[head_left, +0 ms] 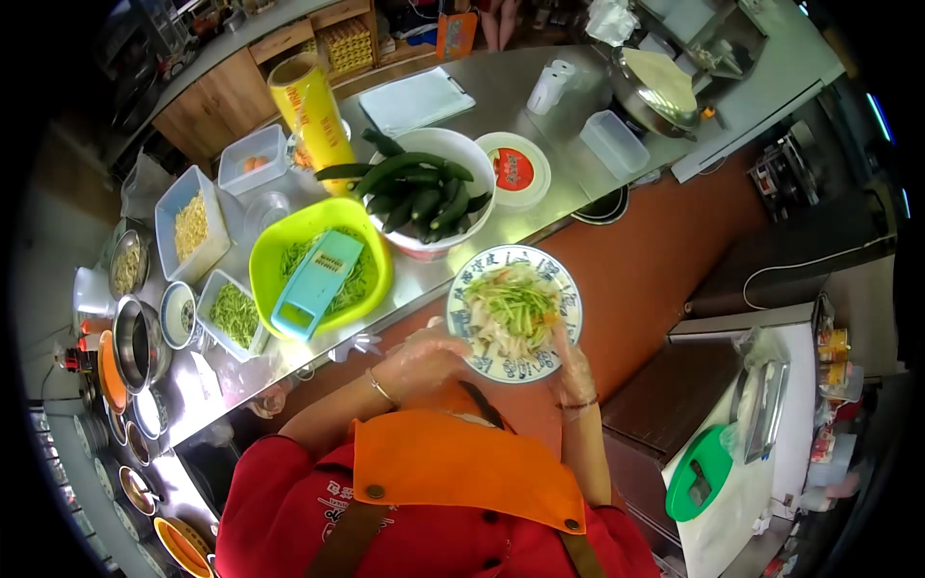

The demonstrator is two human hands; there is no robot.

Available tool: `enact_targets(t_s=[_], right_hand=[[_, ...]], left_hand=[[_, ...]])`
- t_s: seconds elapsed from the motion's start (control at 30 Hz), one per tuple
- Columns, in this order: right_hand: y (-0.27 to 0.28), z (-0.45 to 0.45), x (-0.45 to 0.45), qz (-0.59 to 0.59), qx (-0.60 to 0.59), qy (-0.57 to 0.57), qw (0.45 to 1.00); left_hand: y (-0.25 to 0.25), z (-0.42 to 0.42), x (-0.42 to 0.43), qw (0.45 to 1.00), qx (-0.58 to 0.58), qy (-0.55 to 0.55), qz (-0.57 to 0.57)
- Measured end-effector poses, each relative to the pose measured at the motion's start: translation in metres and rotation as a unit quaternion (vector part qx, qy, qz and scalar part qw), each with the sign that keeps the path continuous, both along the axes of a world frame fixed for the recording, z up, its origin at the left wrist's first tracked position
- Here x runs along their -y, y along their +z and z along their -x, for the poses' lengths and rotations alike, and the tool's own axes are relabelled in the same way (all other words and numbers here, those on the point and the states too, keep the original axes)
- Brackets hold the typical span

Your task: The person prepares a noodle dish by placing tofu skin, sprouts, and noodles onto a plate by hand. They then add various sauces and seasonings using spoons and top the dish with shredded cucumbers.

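A patterned plate (572,289) with a blue-and-white rim is held out in front of my body. On it lies a heap of shredded cucumber (520,306) over pale strips of food. My left hand (429,353), in a thin clear glove, holds the plate's lower left edge, with some fingertips hidden at the rim. At the lower right edge, my right hand (576,374), also gloved, grips the plate with its fingers partly out of sight.
Left of the plate, a steel counter (424,279) carries a bucket of cucumbers (424,193), a lime-green basin (381,279) with a turquoise grater (323,275), tubs of ingredients, and an upright film roll (313,111). A green board (699,472) lies at right.
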State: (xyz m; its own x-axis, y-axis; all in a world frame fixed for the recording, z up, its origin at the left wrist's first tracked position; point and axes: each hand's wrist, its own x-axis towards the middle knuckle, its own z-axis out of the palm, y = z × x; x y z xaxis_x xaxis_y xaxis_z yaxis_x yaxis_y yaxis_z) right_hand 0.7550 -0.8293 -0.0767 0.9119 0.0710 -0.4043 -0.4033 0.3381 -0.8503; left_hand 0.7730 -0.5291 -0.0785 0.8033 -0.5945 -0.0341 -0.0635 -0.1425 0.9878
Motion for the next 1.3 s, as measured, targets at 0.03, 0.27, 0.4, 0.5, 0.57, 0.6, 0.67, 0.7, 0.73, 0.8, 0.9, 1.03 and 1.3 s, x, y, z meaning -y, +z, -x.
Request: enact_targets(t_s=[0.03,0.27,0.4,0.5,0.57,0.6,0.67,0.7,0.73,0.8,0.9,1.03,1.3], right_hand=[[0.006,-0.013,0.006,-0.068,-0.011,-0.051,0.996],[0.035,-0.134,0.07,-0.086,0.013,-0.116,0.989],[0.027,-0.216,0.095,-0.097,0.012,-0.088,0.991],[0.018,-0.287,0.092,-0.147,-0.002,-0.051,0.988],[-0.009,-0.34,0.086,-0.219,-0.016,-0.003,0.976],[-0.024,-0.369,0.082,-0.254,-0.024,0.024,0.967],[-0.041,-0.423,0.056,-0.288,-0.043,0.043,0.956],[-0.056,-0.452,0.044,-0.302,-0.052,0.059,0.95],[-0.071,-0.479,0.034,-0.315,-0.062,0.074,0.944],[-0.092,-0.534,0.012,-0.317,-0.078,0.084,0.941],[-0.136,-0.603,-0.016,-0.316,-0.095,0.074,0.941],[-0.15,-0.674,-0.032,-0.296,-0.121,0.028,0.947],[-0.161,-0.713,0.007,-0.412,-0.17,0.004,0.895]], left_hand=[[0.01,-0.023,0.018,0.999,-0.023,-0.029,-0.023],[0.059,-0.138,0.075,0.969,-0.217,-0.071,0.096],[-0.048,-0.155,0.051,0.975,-0.144,-0.078,-0.148],[-0.117,-0.137,0.021,0.96,-0.128,-0.021,-0.246],[-0.111,-0.116,0.008,0.948,-0.203,0.083,-0.23],[-0.106,-0.101,0.007,0.934,-0.248,0.155,-0.206],[-0.099,-0.07,0.01,0.883,-0.323,0.31,-0.145],[-0.101,-0.054,0.015,0.842,-0.356,0.39,-0.11],[-0.105,-0.036,0.025,0.788,-0.392,0.47,-0.062],[-0.133,0.008,0.05,0.649,-0.442,0.615,0.072],[-0.168,0.094,0.107,0.525,-0.355,0.729,0.257],[-0.204,0.138,0.2,0.557,-0.445,0.698,0.067],[-0.225,0.164,0.404,0.552,-0.42,0.708,-0.134]])
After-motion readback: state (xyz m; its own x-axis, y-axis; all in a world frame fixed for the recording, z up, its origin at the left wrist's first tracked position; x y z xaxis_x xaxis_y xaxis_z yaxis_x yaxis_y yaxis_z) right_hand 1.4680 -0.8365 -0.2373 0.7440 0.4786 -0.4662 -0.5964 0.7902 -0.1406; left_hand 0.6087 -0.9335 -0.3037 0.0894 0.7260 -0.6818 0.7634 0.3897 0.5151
